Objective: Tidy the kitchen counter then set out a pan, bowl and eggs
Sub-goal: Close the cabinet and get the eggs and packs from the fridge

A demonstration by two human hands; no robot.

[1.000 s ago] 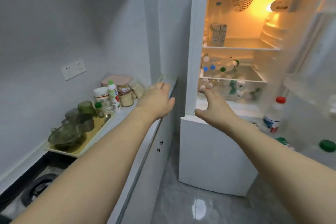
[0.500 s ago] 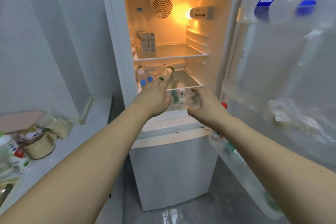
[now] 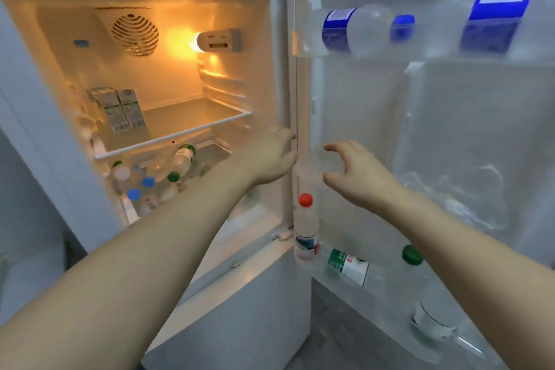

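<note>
The fridge (image 3: 270,75) stands open in front of me, lit inside. My left hand (image 3: 270,159) reaches to the right edge of the fridge body, at the hinge side, fingers spread and holding nothing. My right hand (image 3: 357,174) is at the middle door shelf (image 3: 318,165), a clear plastic bin, with curled fingers apart around its left end, not clearly gripping. A crinkled clear plastic bag (image 3: 462,192) lies in that door shelf to the right. No eggs, pan or bowl can be made out.
Two small cartons (image 3: 123,109) stand on the upper glass shelf. Several bottles (image 3: 162,171) lie on the lower shelf. Blue-labelled bottles (image 3: 354,30) lie in the top door shelf. A red-capped bottle (image 3: 305,228) and green-capped bottles (image 3: 420,285) stand in the bottom door shelf.
The view swung right from the counter to the fridge and its door. Both hands moved right, from the fridge's lower shelf to the hinge edge and the middle door shelf.
</note>
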